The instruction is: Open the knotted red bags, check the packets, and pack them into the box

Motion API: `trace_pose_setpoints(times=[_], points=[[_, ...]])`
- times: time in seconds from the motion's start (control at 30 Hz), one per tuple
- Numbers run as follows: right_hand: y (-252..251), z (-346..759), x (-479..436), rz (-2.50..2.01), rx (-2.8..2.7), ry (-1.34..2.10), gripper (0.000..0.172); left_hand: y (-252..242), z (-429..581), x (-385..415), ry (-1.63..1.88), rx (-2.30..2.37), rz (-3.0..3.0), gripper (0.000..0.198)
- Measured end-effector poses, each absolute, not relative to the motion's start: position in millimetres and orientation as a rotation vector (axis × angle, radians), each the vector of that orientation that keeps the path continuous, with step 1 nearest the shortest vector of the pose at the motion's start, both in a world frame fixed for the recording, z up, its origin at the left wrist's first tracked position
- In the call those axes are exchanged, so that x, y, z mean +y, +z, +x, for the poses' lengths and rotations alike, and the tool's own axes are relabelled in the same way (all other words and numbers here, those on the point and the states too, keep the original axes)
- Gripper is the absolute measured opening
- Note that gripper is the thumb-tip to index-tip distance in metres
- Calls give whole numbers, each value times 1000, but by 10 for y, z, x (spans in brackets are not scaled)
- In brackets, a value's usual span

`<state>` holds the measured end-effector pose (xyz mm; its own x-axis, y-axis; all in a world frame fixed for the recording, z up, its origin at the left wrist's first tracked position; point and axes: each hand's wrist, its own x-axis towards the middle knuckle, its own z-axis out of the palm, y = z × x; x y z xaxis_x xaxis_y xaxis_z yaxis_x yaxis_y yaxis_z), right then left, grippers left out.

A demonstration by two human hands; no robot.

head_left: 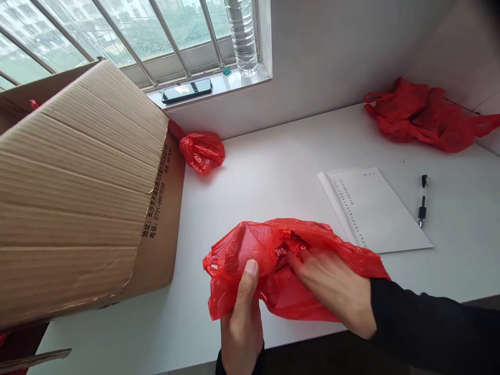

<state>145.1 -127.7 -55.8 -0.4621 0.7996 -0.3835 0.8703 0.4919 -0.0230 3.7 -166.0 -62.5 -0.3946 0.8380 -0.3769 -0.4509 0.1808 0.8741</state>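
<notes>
A thin red plastic bag is held up over the white table with its mouth spread. My left hand grips the bag's near left side, the thumb pressed on the outside and the other fingers behind the plastic. Into the opening reaches my right hand, its fingertips hidden among the bag's folds and contents. Small dark red packets with pale printed characters show beside those fingers. Whether the right fingers grasp a packet is not visible.
A large open cardboard box stands at left, with a knotted red bag beside it. Paper sheets and a pen lie at right. Another red bag is crumpled behind. The windowsill holds a phone and a water bottle.
</notes>
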Motion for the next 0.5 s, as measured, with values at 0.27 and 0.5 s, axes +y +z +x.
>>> trace_pose_setpoints(times=[0.27, 0.5], points=[[-617, 1319, -1100, 1354, 2482, -307, 37, -668, 15, -1690, 1458, 1486, 395, 43], [-521, 1394, -1131, 1417, 2432, -270, 39, -563, 49, -1612, 1581, 1369, 270, 45]])
